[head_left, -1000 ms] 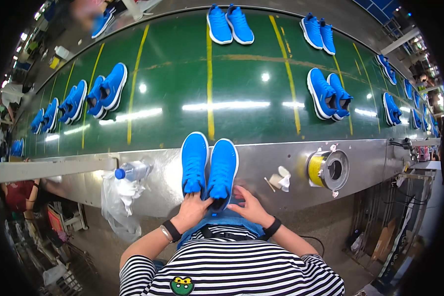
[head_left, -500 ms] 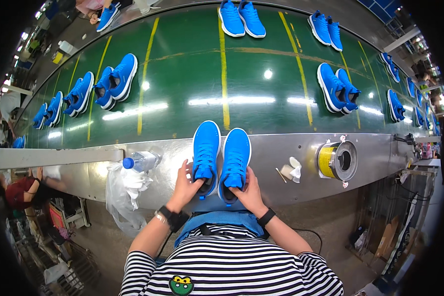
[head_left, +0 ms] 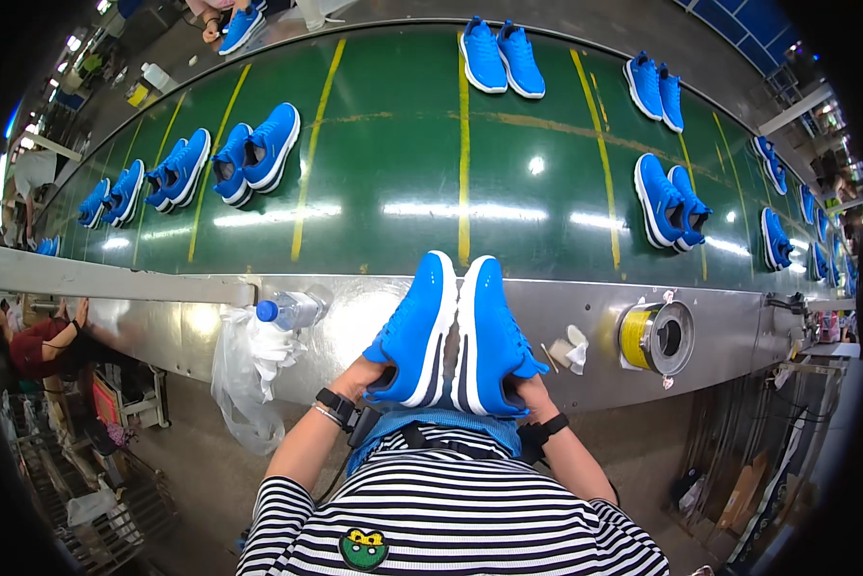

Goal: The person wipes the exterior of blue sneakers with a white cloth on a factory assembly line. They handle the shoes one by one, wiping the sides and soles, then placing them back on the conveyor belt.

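holding a pair of blue shoes (head_left: pixel 455 331) by the heels, my left hand (head_left: pixel 362 376) and right hand (head_left: pixel 532 392) clamped round them, toes over the steel ledge (head_left: pixel 355 317). past my grip, the green belt (head_left: pixel 393 182); a loose heel could tip one shoe.

Shoe factory: long green conveyor belt (head_left: pixel 393 182) with yellow lines, carrying many pairs of blue sneakers (head_left: pixel 259 154), beside a shiny metal workbench (head_left: pixel 595 317) with workers around.

Bright blue shoes (head_left: pixel 455 331), green belt (head_left: pixel 393 173) with yellow lines, black-white striped shirt (head_left: pixel 451 518)
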Available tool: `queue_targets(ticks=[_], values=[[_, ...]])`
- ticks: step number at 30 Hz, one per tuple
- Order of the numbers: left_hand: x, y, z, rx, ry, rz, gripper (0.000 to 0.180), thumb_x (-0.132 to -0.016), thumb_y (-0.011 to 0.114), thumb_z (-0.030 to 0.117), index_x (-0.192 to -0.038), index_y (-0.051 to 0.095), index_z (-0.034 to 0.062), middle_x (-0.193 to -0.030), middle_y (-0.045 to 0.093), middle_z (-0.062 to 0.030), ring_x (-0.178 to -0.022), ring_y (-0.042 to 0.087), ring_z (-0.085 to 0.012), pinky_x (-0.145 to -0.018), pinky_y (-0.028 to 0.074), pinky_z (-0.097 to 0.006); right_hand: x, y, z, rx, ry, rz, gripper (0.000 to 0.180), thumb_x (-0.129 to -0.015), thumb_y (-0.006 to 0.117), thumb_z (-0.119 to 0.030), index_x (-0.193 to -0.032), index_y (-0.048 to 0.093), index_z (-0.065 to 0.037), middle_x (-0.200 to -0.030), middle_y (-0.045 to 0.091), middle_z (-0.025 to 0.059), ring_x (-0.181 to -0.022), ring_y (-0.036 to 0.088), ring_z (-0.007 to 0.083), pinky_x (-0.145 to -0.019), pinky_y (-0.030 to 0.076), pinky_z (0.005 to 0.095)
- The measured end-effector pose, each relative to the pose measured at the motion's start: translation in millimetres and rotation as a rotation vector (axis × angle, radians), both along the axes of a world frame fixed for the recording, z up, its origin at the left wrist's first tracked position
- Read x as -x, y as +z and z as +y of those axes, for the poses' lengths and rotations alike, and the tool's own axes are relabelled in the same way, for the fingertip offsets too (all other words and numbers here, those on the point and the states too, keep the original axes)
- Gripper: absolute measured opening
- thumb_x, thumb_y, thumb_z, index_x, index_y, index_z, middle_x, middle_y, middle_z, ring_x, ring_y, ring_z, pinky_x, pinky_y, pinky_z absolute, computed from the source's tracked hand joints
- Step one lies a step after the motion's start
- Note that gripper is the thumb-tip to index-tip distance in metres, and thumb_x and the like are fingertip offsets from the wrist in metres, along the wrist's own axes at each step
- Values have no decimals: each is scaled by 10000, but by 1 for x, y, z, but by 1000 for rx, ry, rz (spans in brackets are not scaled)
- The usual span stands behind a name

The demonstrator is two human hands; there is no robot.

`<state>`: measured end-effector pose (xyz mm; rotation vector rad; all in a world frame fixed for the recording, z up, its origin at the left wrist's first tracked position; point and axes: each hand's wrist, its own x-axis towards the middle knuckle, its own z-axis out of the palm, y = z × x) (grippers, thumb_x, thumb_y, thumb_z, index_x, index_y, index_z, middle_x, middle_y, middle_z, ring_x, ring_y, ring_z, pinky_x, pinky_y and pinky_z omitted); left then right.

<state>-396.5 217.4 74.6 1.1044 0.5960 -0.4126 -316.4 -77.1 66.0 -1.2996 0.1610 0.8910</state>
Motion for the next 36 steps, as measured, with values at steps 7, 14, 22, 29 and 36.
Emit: queue_targets(ticks=[7, 14, 22, 29, 36], values=[[8, -3, 14, 11, -12, -72, 369, -887, 491, 135, -1234, 463, 12, -1167, 549, -107, -1014, 534, -172, -893, 432, -299, -11, 2, -8, 7, 136, -144, 387, -870, 516, -64, -1247, 442, -18, -1230, 501, 105, -1090, 501, 204, -941, 400, 333], [17, -23, 40, -252, -174, -234, 352, -865, 488, 175, -1163, 525, -8, -1103, 591, -115, -977, 549, -182, -866, 436, -304, -22, 4, -16, 119, 326, -396, 406, -873, 511, -99, -1260, 422, -15, -1214, 511, 108, -1088, 499, 206, -950, 393, 334], [10, 9, 43, -161, -183, -63, 354, -799, 567, 88, -1144, 546, 11, -1066, 598, -83, -958, 548, -166, -866, 435, -296, -13, 19, 1, -9, 34, -120, 320, -863, 526, -73, -1177, 518, -14, -1148, 563, 90, -1023, 541, 192, -890, 427, 321], [2, 40, 35, 15, -120, 159, 349, -784, 550, 50, -1124, 542, -30, -1064, 599, -126, -901, 599, -192, -803, 492, -305, -11, 28, 29, 1, 49, 66, 381, -845, 565, -92, -1209, 483, -14, -1148, 556, 100, -997, 556, 189, -873, 446, 324], [8, 28, 36, 211, 104, 139, 337, -812, 529, 37, -1143, 524, -23, -1081, 590, -146, -918, 606, -204, -780, 510, -305, -9, 27, 46, -170, -56, 241, 392, -868, 523, -92, -1245, 442, -23, -1198, 524, 122, -1043, 544, 220, -904, 447, 345]])
